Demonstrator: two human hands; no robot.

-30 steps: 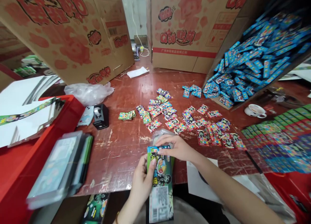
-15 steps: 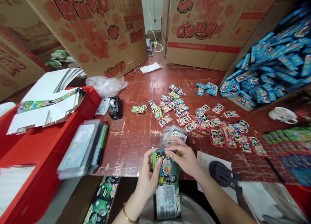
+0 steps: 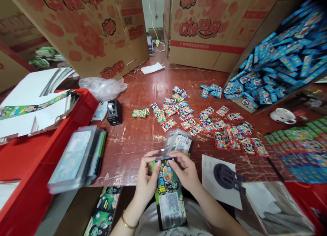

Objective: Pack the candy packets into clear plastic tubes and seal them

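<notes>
Between my two hands is a printed candy box (image 3: 167,191), black and green with cartoon figures and a pale panel. My left hand (image 3: 148,174) grips its upper left edge, thumb on the printed front. My right hand (image 3: 186,171) pinches the upper right edge, thumb and fingers at the top. A clear plastic piece shows at the top edge between my fingertips; how it is joined to the box I cannot tell. Just beyond lies a similar printed package (image 3: 180,143) in clear plastic. Small candy packets (image 3: 185,111) are scattered farther back on the red table (image 3: 122,144).
A red bin (image 3: 84,106) with flat white cards (image 3: 33,89) stands left, beside stacked clear plastic cases (image 3: 74,157) and a tape dispenser (image 3: 114,112). At right are a carton of blue packets (image 3: 283,65), a white cup (image 3: 283,116) and a dark slotted object (image 3: 226,176).
My right hand has come down from the top of the box to its right edge, its fingers now level with my left. The view has shifted slightly right.
</notes>
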